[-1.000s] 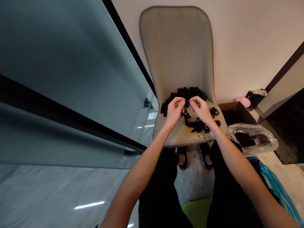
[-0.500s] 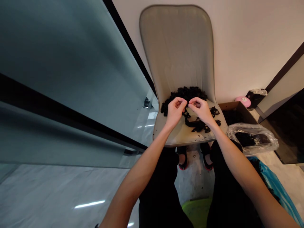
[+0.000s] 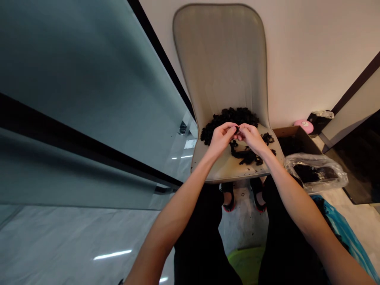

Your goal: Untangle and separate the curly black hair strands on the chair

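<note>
My left hand (image 3: 223, 136) and my right hand (image 3: 249, 136) meet above the seat of a grey chair (image 3: 219, 168). Their fingertips pinch a small black piece (image 3: 237, 129) between them; its kind is too small to make out. Behind the hands a heap of small black pieces (image 3: 234, 114) lies against the backrest. Under and in front of my right hand are strips of black material (image 3: 247, 155) with ragged, looped edges, partly hidden by that hand. Tiny black crumbs dot the front of the seat.
To the right stand a cardboard box (image 3: 308, 138) with black material inside, a clear plastic bag (image 3: 341, 178) and a blue bag (image 3: 347, 225). A pink round object (image 3: 304, 126) sits by the wall. A glass panel (image 3: 118, 99) runs along the left. Below is a green stool (image 3: 246, 263).
My hands have come together. The fingertips, slightly apart before, now meet around the small black piece. The heap and the strips on the seat look the same.
</note>
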A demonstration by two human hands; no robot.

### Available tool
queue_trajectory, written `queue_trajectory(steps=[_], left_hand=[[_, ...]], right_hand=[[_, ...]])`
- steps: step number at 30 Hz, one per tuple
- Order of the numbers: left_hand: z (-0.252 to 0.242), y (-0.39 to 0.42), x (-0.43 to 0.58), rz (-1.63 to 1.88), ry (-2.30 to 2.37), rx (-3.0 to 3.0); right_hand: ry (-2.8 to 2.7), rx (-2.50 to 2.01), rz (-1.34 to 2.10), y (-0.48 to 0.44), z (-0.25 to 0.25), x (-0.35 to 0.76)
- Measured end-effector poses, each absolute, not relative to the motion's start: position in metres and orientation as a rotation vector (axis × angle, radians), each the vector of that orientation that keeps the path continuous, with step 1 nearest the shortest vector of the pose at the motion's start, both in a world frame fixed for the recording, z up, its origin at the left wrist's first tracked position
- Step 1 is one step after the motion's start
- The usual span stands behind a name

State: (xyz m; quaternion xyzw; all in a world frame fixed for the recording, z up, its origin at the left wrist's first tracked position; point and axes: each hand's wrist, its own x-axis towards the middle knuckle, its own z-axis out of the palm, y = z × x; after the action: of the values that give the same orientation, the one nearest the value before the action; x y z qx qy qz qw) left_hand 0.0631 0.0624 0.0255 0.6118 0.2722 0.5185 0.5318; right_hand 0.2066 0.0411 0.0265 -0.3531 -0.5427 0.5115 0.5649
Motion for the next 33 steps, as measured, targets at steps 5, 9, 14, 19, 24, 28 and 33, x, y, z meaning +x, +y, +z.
queue_trajectory(steps=[5,9,14,19,24,28,33], left_hand=[[0.023,0.062,0.069,1.258,0.727,1.475],[0.026,0.058,0.065,1.227,0.806,1.660],[0.029,0.058,0.054,1.052,0.784,1.752],[0.022,0.064,0.063,1.137,0.826,1.697],[0.014,0.063,0.084,1.323,0.922,1.641],[0.013,0.057,0.091,1.411,1.011,1.685],[0.009,0.051,0.094,1.487,1.094,1.674]], right_hand=[[-1.236,-0.962,1.064,0.044,0.025,0.201],[-1.340,-1.033,0.995,0.042,0.028,0.206],[-1.407,-1.087,1.062,0.040,0.025,0.211],[-1.170,-1.155,1.009,0.048,0.014,0.196],[-0.912,-1.290,0.884,0.058,0.006,0.179],[-0.905,-1.376,0.733,0.057,0.004,0.174],[-0.943,-1.362,0.661,0.057,0.003,0.171]])
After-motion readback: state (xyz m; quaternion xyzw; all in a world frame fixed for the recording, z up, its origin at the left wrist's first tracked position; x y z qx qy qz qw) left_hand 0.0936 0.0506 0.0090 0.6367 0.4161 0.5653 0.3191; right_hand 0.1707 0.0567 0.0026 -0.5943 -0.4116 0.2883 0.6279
